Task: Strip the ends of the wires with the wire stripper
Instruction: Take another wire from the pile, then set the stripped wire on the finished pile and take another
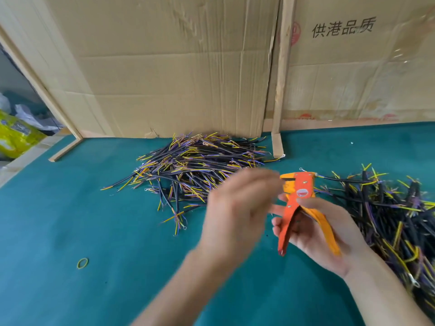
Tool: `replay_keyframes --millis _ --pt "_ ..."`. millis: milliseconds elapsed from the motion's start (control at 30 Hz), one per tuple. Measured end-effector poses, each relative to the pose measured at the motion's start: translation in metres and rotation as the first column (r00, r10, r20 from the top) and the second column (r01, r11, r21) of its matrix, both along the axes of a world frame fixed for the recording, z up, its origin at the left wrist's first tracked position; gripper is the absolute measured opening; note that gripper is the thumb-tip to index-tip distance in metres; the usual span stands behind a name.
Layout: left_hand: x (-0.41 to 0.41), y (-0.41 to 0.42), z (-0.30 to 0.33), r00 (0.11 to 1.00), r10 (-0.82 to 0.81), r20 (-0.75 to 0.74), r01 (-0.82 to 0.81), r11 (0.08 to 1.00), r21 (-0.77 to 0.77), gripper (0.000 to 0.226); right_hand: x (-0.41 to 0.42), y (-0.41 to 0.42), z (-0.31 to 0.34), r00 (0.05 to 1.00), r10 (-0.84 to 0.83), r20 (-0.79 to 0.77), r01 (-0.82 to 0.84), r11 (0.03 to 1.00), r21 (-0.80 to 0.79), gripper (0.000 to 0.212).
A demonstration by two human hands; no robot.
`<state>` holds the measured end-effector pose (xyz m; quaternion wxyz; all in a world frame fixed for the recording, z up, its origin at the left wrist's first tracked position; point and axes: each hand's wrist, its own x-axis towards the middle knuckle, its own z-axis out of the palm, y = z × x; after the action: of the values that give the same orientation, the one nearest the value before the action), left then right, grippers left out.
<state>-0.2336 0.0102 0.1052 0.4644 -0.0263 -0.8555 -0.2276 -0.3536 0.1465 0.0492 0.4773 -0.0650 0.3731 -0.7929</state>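
Right hand (313,234): grip wrapped round the handles of the orange wire stripper (297,203), head pointing to 12 o'clock.
Left hand (237,208): blurred, fingers loosely spread, holding nothing visible, just at 9 o'clock of the stripper.
Wires: one pile (197,168) at 12 o'clock on the green surface (70,220), another pile (395,212) at 3 o'clock.
Rubber band (82,263): at 8 o'clock.

A teal table (94,231) carries one wire pile (195,168) at centre, another wire heap (388,212) at right, and a rubber band (82,263) lower left.
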Motion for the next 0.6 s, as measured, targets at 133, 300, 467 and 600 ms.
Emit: replay_keyframes --millis 133,300,467,600 --pt "0.035 0.062 -0.079 0.989 -0.062 0.131 0.044 0.989 0.14 0.019 0.005 0.003 -0.001 0.955 0.294 -0.034 -0.295 0.956 -0.004 0.062" --pt "0.038 0.056 -0.097 0.997 0.065 -0.031 -0.064 0.998 0.027 0.012 0.007 0.0 -0.005 0.944 0.305 -0.125 -0.315 0.947 -0.07 0.066" --pt "0.027 0.057 -0.066 0.977 0.074 -0.2 -0.023 0.969 0.247 0.008 -0.001 0.001 -0.003 0.976 0.21 -0.065 -0.218 0.961 -0.168 0.078" --pt "0.004 0.051 -0.004 0.951 0.017 -0.31 0.139 0.871 0.471 0.01 -0.007 0.006 -0.005 0.973 0.187 -0.136 -0.208 0.966 -0.152 0.066"
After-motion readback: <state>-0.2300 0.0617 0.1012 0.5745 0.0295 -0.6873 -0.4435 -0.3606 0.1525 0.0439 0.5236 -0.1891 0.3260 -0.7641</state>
